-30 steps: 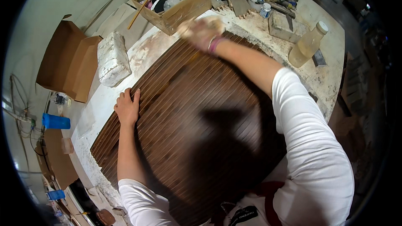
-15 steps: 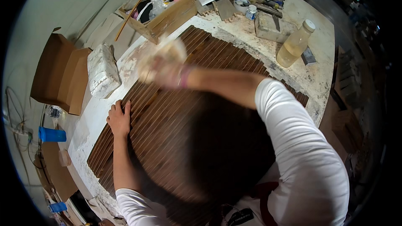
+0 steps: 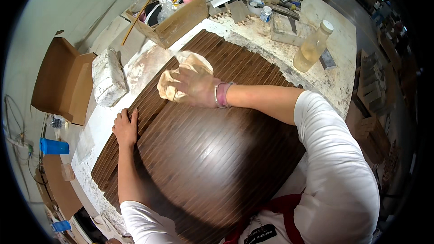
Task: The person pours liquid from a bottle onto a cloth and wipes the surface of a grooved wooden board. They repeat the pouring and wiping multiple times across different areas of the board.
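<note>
A large dark brown wooden panel (image 3: 199,149) with narrow parallel strips lies across the work table. My right hand (image 3: 197,86) is closed on a cream-coloured cloth (image 3: 199,63), pressed against the far left part of the panel; the hand is slightly blurred. Toward the panel's left edge, my left hand (image 3: 125,128) lies flat with its fingers extended and nothing in it. The panel's near side is partly hidden by my arms and body.
Behind the panel stands a wooden box (image 3: 176,27) of mixed items. A bottle of yellowish liquid (image 3: 309,52) stands at the far right. Left of the panel are a white wrapped block (image 3: 108,79), an open cardboard box (image 3: 65,81) and a blue cup (image 3: 54,146).
My right hand and the cloth have moved right and slightly nearer across the panel. My left hand stays at the panel's left edge.
</note>
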`<action>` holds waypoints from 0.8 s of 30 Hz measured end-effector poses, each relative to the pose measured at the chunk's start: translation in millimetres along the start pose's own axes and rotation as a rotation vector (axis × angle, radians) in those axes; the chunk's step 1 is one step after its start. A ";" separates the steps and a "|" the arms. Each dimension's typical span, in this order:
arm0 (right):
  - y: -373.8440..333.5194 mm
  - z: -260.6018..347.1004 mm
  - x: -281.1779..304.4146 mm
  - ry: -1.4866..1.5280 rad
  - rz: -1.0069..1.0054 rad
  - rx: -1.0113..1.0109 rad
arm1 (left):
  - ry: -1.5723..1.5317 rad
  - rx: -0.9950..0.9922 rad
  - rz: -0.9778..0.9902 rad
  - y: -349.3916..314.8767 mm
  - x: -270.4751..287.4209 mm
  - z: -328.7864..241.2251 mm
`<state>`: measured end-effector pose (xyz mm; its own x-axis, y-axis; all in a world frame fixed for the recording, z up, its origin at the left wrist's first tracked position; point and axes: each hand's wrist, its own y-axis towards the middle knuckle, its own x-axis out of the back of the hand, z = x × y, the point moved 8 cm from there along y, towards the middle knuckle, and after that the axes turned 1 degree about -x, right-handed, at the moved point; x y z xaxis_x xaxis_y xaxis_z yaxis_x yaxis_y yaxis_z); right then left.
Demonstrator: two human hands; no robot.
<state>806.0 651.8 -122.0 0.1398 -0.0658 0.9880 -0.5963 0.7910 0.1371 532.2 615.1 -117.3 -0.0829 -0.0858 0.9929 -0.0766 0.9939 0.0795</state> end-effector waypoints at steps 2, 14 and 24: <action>-10.1 -31.0 19.1 0.291 0.134 -0.240 | -0.010 -0.006 0.001 -2.1 -0.9 1.6; -24.1 -128.7 37.6 0.057 -0.108 -0.433 | -0.026 -0.014 -0.011 0.7 -0.6 -2.3; -44.6 -146.9 39.1 0.085 -0.091 -0.501 | -0.043 -0.015 -0.012 -4.4 1.5 -5.3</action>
<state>954.3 703.3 -99.9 0.2496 -0.1144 0.9616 -0.1300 0.9801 0.1504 537.6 611.0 -115.7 -0.1245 -0.0999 0.9872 -0.0627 0.9937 0.0927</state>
